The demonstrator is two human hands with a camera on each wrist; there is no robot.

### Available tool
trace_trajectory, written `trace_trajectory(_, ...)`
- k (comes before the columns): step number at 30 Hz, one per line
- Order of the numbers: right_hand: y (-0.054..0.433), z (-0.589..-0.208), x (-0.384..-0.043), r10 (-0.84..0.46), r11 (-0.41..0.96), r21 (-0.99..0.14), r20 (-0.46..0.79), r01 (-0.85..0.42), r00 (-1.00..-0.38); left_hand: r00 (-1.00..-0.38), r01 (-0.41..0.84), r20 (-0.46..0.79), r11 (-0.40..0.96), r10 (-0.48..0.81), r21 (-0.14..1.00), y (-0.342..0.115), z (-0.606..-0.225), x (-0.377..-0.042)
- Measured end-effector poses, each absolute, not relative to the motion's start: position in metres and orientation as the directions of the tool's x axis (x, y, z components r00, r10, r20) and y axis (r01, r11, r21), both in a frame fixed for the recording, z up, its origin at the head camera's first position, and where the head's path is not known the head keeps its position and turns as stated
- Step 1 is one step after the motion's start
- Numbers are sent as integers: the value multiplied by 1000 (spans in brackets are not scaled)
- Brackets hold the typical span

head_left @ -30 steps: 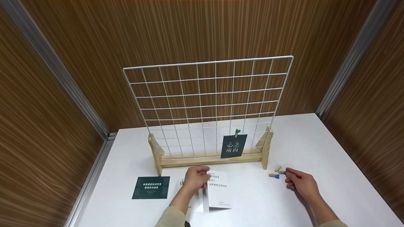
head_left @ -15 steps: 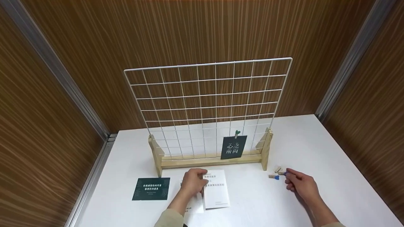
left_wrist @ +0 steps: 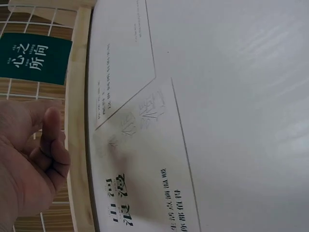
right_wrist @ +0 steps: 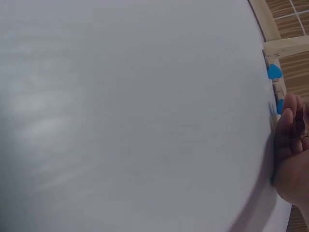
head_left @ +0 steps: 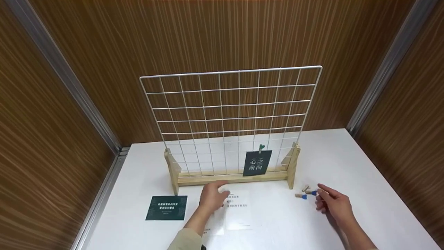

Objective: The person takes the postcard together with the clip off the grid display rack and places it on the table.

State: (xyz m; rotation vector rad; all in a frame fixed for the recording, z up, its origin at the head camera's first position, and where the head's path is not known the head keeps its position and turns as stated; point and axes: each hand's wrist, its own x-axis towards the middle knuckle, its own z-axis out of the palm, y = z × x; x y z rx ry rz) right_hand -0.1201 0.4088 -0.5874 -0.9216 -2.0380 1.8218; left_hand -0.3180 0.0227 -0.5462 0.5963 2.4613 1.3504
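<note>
My left hand [head_left: 212, 198] hovers with loosely bent fingers over two white printed cards on the table. One white card [head_left: 238, 218] lies just right of the fingers. The other card [left_wrist: 145, 159], with bold black characters, shows fully beneath the hand in the left wrist view, and the hand hides much of it in the head view. On the right, my right hand [head_left: 334, 205] has its thumb and forefinger beside a small wooden clip with a blue heart [head_left: 314, 192], holding nothing. A second blue-heart clip [head_left: 301, 196] and a plain-looking clip [head_left: 305, 188] lie close by.
A white wire grid [head_left: 229, 104] stands in a wooden base [head_left: 232, 179] behind the hands. A dark green card [head_left: 257, 163] hangs on it from a green-heart clip [head_left: 261, 147]. Another dark green card [head_left: 166, 208] lies at the left. Wood-grain walls surround the table.
The left hand has let go of the white card, which was tilted up and now lies flat beside the other. The right fingers have drawn slightly away from the blue-heart clip.
</note>
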Motion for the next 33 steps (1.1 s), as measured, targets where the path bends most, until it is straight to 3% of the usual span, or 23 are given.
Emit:
trace_trajectory(10, 396, -538, -130, 590, 189, -968, -24, 167, -807, -846, 263, 61, 316, 530, 912, 38, -516, -321)
trace_trajectory(22, 363, -466, -167, 451, 300, -954, 144, -3, -881, -817, 290, 86, 277, 570, 916, 67, -483, -327)
trace_trajectory(33, 330, -429, -211, 302, 381, -921, 213, -87, -929, -812, 307, 107, 264, 574, 914, 78, -476, -332)
